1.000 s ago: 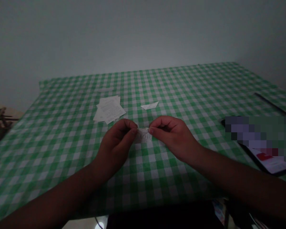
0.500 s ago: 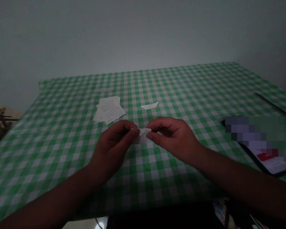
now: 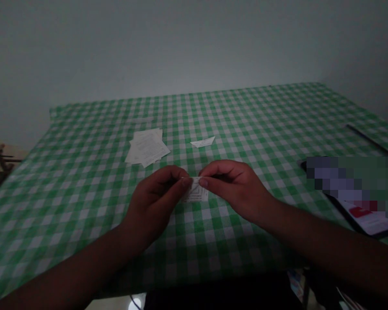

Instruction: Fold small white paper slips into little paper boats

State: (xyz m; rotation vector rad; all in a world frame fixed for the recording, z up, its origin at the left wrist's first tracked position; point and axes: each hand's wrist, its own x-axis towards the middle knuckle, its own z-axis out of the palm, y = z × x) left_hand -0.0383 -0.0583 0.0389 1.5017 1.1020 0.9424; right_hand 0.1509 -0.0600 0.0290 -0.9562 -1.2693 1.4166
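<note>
A small folded piece of printed paper (image 3: pixel 195 196) is pinched between both hands above the checked tablecloth. My left hand (image 3: pixel 157 196) grips its upper left edge between thumb and fingers. At the upper right edge, my right hand (image 3: pixel 236 185) pinches it the same way, thumb towards me. The two thumbs are close together, and the paper's lower part hangs in view below them. Parts of its upper edge are hidden by the fingertips. Beyond the hands lies a folded paper piece (image 3: pixel 203 142) shaped like a shallow boat.
A loose stack of printed sheets (image 3: pixel 147 146) lies beyond my left hand. Farther back is a faint pale strip (image 3: pixel 140 120). On the right rest a phone (image 3: pixel 358 215) with a lit screen and a thin dark stick (image 3: pixel 370 140). A wall (image 3: pixel 194 47) borders the table's far side.
The held paper has turned so more of its printed face shows below the thumbs. My right thumb has moved slightly inward, closer to the left one.
</note>
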